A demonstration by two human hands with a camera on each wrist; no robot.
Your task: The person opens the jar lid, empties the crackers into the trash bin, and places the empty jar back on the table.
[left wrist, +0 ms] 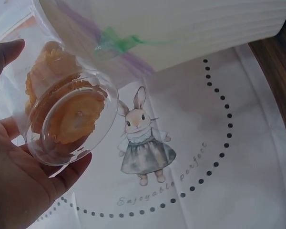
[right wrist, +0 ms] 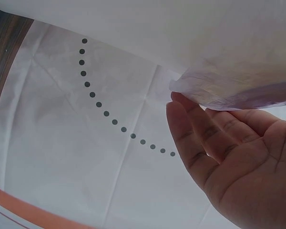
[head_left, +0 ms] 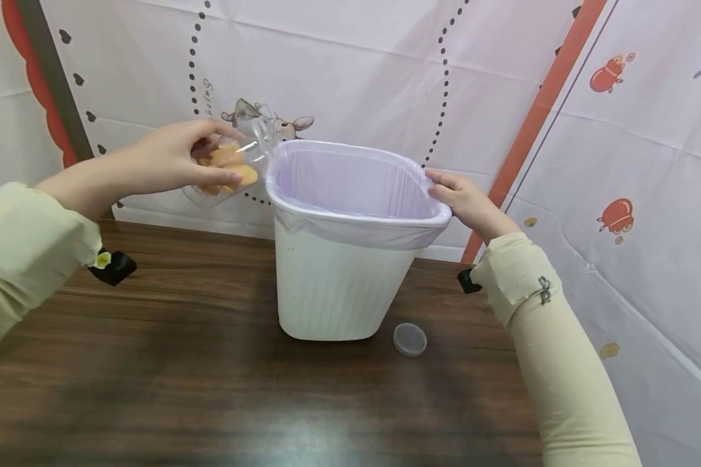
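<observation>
My left hand (head_left: 172, 159) grips a clear plastic jar (head_left: 250, 148) by its sides. The jar lies tilted, its mouth close to the left rim of a white trash bin (head_left: 333, 279). Inside the jar are orange-yellow crinkled pieces (left wrist: 76, 117), seen through its round base in the left wrist view. A thin pale purple bag (head_left: 350, 175) lines the bin and folds over its rim. On the bin's right side, my right hand (head_left: 466, 200) holds the bagged rim, with its fingers (right wrist: 195, 124) against the bag's outer edge in the right wrist view.
The bin stands upright on a dark wood table (head_left: 169, 363). A round clear lid (head_left: 410, 340) lies by the bin's base at the right. Close behind the table hangs a white printed cloth (head_left: 339, 71), and another cloth panel (head_left: 637, 272) flanks the right side.
</observation>
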